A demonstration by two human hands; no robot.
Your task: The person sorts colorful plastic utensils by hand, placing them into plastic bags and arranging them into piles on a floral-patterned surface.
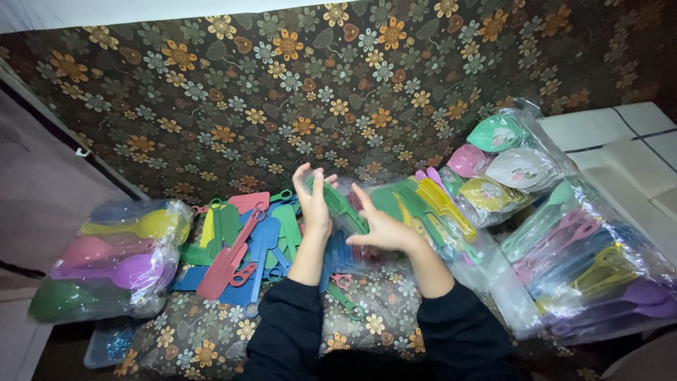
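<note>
The things lie on a cloth-covered surface (395, 85) whose cover runs up behind them. At its left edge sits a bag of large scoops (113, 257), and a small clear box (109, 344) lies at the near left corner, just before that bag. Right of the bag, a loose pile of flat spatulas (243, 247) spreads toward the middle. Both hands meet at the middle: the left hand (312, 201) just right of the pile, the right hand (381, 226) beside it, together on a clear bag of spatulas (423, 212). Behind and right lies a bag of shell-shaped scoops (504, 166). At the right edge rests another long bag of spatulas (592, 264).
</note>
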